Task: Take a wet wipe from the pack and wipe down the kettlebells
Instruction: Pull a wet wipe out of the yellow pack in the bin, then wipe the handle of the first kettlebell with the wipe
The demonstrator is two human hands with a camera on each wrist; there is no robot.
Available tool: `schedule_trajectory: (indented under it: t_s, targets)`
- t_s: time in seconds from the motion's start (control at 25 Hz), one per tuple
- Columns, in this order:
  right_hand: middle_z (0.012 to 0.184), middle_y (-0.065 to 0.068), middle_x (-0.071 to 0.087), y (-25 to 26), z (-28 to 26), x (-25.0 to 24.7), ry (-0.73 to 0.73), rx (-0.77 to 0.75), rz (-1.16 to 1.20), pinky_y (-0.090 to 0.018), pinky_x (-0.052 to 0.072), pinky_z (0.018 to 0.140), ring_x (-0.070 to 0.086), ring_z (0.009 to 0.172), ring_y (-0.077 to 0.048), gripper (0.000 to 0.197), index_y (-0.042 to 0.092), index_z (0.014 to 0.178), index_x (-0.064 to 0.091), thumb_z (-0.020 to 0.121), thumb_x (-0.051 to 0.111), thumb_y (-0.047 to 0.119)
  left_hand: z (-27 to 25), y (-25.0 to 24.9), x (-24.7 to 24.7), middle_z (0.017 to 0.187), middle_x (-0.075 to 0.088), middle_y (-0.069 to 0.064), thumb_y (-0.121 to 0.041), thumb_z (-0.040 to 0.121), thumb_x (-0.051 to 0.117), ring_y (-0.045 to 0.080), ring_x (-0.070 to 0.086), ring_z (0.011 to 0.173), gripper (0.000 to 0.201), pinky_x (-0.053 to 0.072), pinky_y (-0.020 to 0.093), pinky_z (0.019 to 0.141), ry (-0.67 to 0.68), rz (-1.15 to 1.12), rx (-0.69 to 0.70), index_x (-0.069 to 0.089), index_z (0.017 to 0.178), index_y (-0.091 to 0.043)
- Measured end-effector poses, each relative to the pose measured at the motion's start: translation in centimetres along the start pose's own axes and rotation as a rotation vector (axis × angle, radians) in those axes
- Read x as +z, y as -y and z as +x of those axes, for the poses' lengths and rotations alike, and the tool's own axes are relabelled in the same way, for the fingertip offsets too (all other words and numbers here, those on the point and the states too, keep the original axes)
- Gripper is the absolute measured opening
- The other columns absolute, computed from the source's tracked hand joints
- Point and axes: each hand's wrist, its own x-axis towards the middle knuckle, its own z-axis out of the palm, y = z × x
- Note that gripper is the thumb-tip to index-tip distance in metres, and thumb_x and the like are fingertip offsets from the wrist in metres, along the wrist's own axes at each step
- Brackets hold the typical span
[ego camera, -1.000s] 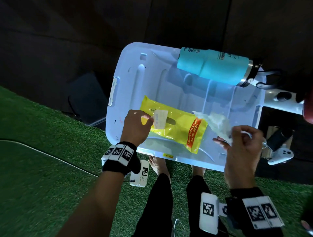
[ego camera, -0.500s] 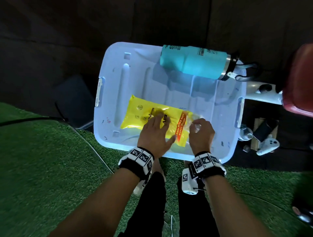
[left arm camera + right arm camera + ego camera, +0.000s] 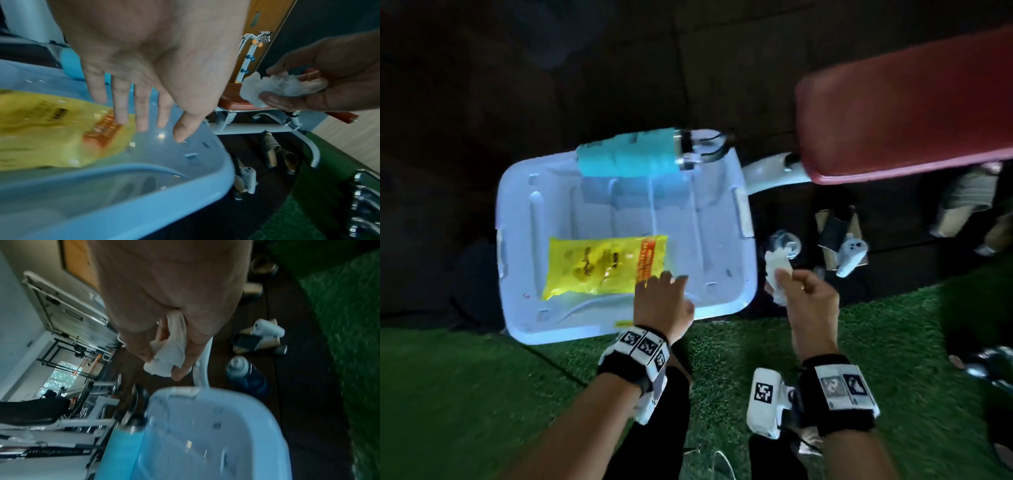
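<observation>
The yellow wet wipe pack (image 3: 606,263) (image 3: 47,129) lies flat on the pale blue bin lid (image 3: 709,219) (image 3: 144,203) (image 3: 216,434). My left hand (image 3: 664,294) (image 3: 144,113) hovers open over the lid just right of the pack, fingers straight and spread. My right hand (image 3: 808,298) (image 3: 320,81) (image 3: 170,353) is off the lid's right edge and grips a crumpled white wet wipe (image 3: 777,270) (image 3: 273,87) (image 3: 168,356). No kettlebell is clearly seen in any view.
A teal water bottle (image 3: 633,157) (image 3: 123,451) lies at the lid's far edge. A red padded bench (image 3: 907,109) stands at the right. Small items, a white controller (image 3: 851,253) and a clear bottle (image 3: 244,374) sit on the dark floor. Green turf (image 3: 465,394) covers the near ground.
Both hands were on the pack half a second ago. My right hand has since moved right, off the lid, carrying the wipe. My left hand has lifted off the pack.
</observation>
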Motion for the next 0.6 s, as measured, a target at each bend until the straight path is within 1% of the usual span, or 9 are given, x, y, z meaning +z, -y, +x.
schedule_trajectory:
  t_s: [0.08,0.16,0.2,0.24,0.32,0.4,0.48,0.56,0.6]
  targets:
    - [0.088,0.001,0.074,-0.2,0.8,-7.3,-0.063,-0.02,-0.068,-0.038,0.057,0.073,0.07,0.077,-0.012,0.019,0.023,0.092,0.072,0.077,0.083,0.023,-0.9,-5.2,0.7,0.133,0.063,0.0,-0.038,0.096,0.056,0.022,0.059,0.124,0.044,0.043,0.035,0.103,0.133,-0.069,0.133,0.056,0.139,-0.031]
    - [0.096,0.008,0.075,-0.2,1.9,-17.1,-0.11,-0.047,-0.063,-0.031,0.058,0.075,0.069,0.081,-0.002,0.031,0.03,0.106,0.072,0.08,0.082,0.016,-1.1,-12.4,2.1,0.133,0.065,-0.001,-0.033,0.098,0.057,0.018,0.061,0.123,0.039,0.047,0.031,0.103,0.276,-0.147,0.246,0.059,0.137,-0.03]
    - [0.097,0.008,0.076,-0.9,2.4,-21.9,-0.132,-0.027,-0.062,-0.03,0.058,0.076,0.07,0.083,-0.002,0.035,0.03,0.111,0.073,0.081,0.08,0.013,-1.2,-16.0,2.8,0.132,0.067,-0.001,-0.031,0.099,0.058,0.016,0.063,0.12,0.037,0.048,0.029,0.102,0.331,-0.175,0.298,0.061,0.135,-0.029]
    - [0.097,0.007,0.078,-1.6,2.5,-26.9,-0.165,-0.007,-0.081,-0.031,0.059,0.078,0.072,0.085,-0.005,0.032,0.029,0.109,0.076,0.082,0.08,0.012,-1.3,-19.8,3.6,0.131,0.068,-0.001,-0.029,0.099,0.059,0.016,0.065,0.116,0.036,0.05,0.029,0.099,0.389,-0.189,0.338,0.062,0.134,-0.029]
    - [0.094,0.006,0.079,-3.7,3.7,-36.6,-0.243,0.012,-0.094,-0.034,0.061,0.08,0.074,0.087,-0.012,0.022,0.034,0.09,0.079,0.082,0.08,0.014,-0.3,-27.9,5.4,0.128,0.07,-0.002,-0.028,0.099,0.059,0.013,0.068,0.11,0.033,0.052,0.027,0.094,0.449,-0.164,0.393,0.064,0.132,-0.029]
    - [0.09,0.005,0.078,-6.3,4.9,-43.7,-0.323,0.053,-0.12,-0.031,0.058,0.075,0.073,0.084,-0.016,0.027,0.038,0.075,0.077,0.081,0.079,0.011,1.3,-34.2,7.2,0.124,0.072,-0.005,-0.028,0.099,0.06,0.011,0.069,0.107,0.031,0.052,0.026,0.092,0.44,-0.167,0.43,0.065,0.13,-0.03]
    - [0.093,0.0,0.077,-9.6,6.0,-50.5,-0.441,0.067,-0.13,-0.024,0.05,0.066,0.067,0.077,-0.013,0.027,0.036,0.076,0.076,0.081,0.077,0.009,3.2,-41.2,10.2,0.118,0.074,-0.006,-0.025,0.098,0.061,0.011,0.07,0.105,0.03,0.052,0.026,0.094,0.422,-0.146,0.478,0.067,0.127,-0.028]
    - [0.096,0.0,0.077,-13.5,7.3,-55.8,-0.543,0.098,-0.134,-0.022,0.044,0.063,0.065,0.079,-0.012,0.02,0.031,0.083,0.079,0.08,0.077,0.012,5.3,-47.2,14.1,0.112,0.075,-0.007,-0.022,0.096,0.062,0.012,0.071,0.102,0.026,0.052,0.025,0.094,0.439,-0.093,0.511,0.068,0.121,-0.03]
    - [0.094,0.003,0.077,-15.7,8.4,-57.7,-0.59,0.124,-0.125,-0.022,0.044,0.063,0.066,0.081,-0.012,0.019,0.031,0.082,0.079,0.08,0.077,0.013,6.7,-50.1,16.3,0.109,0.075,-0.008,-0.022,0.096,0.063,0.011,0.071,0.1,0.024,0.052,0.022,0.09,0.448,-0.08,0.546,0.069,0.117,-0.032]
